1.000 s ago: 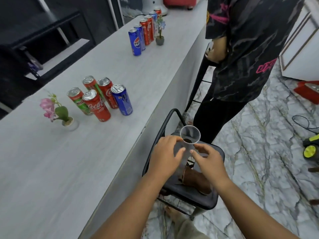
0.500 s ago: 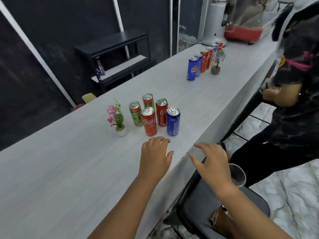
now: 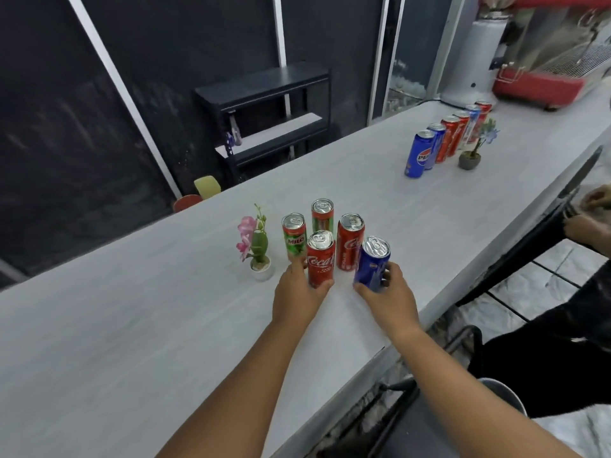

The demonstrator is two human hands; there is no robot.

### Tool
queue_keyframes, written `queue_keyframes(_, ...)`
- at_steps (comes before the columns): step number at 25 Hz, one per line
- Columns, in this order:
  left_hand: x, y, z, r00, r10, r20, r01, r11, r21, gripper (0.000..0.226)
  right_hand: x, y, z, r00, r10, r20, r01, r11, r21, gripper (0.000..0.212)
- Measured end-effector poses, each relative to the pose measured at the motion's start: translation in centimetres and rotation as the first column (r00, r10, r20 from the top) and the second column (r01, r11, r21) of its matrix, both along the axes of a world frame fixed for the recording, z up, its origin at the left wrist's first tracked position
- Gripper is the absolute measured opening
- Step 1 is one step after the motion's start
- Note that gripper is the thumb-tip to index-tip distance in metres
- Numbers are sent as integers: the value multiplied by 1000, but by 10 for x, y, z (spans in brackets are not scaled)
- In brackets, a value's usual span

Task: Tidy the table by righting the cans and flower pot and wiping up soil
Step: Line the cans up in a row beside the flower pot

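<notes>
Several cans stand upright in a cluster on the pale table (image 3: 132, 325). My left hand (image 3: 299, 295) wraps the base of the front red Coca-Cola can (image 3: 320, 256). My right hand (image 3: 386, 294) grips the blue can (image 3: 373, 262) at its lower half. Behind them stand a green Milo can (image 3: 293, 234), a second green-and-red can (image 3: 322, 215) and another red Coca-Cola can (image 3: 350, 241). A small white flower pot (image 3: 262, 267) with a pink flower stands upright to the left of the cans. No soil shows on the tabletop.
A second row of upright cans (image 3: 439, 145) and a small grey pot with a blue flower (image 3: 469, 159) stand further along the table. Another person (image 3: 588, 223) stands at the right. A black stool (image 3: 429, 424) sits beside the table edge below my right arm.
Both hands left the cup on the stool, rose over the table edge and moved forward. They now close on the front red can and the blue can.
</notes>
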State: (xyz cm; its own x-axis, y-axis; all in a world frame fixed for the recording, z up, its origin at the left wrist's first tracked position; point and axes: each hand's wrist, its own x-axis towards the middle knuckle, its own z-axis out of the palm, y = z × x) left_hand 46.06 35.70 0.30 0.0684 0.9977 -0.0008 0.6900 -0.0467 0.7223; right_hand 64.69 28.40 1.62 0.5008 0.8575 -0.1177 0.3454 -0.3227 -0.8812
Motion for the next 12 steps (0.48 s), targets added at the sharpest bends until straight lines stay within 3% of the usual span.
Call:
queue_keyframes(4, -2, -1, -7, 984, 19, 176, -14, 999, -33, 72, -2, -3, -5, 1000, -22, 1, 22, 999, 46, 58)
queue_keyframes(12, -87, -63, -3, 970, 129, 208, -122, 991, -47, 66, -71, -20, -5, 980, 185, -78, -172, 974, 144, 57)
